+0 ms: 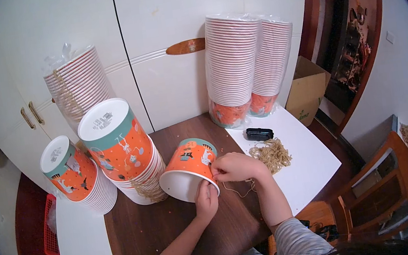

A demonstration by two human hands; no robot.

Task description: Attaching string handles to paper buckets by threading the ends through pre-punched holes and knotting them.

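An orange paper bucket (190,161) with a green band and cartoon figures lies tilted on the dark wooden table, its white mouth toward me. My left hand (206,200) grips its rim at the lower right, with the fingertips inside the mouth. Against the outer wall near that rim, my right hand (236,167) is closed in a pinch on a thin tan cord (238,193). The cord trails below the hand toward a tangled heap of cord (271,156) on the right. My right fingertips are partly hidden.
Upside-down bucket stacks (122,148) (73,170) stand at left, one with cord hanging near its rims. Behind them rises a wrapped stack (79,82); tall wrapped stacks (234,61) stand back right. A black case (259,134), cardboard box (306,88) and wooden chair (382,191) are at right.
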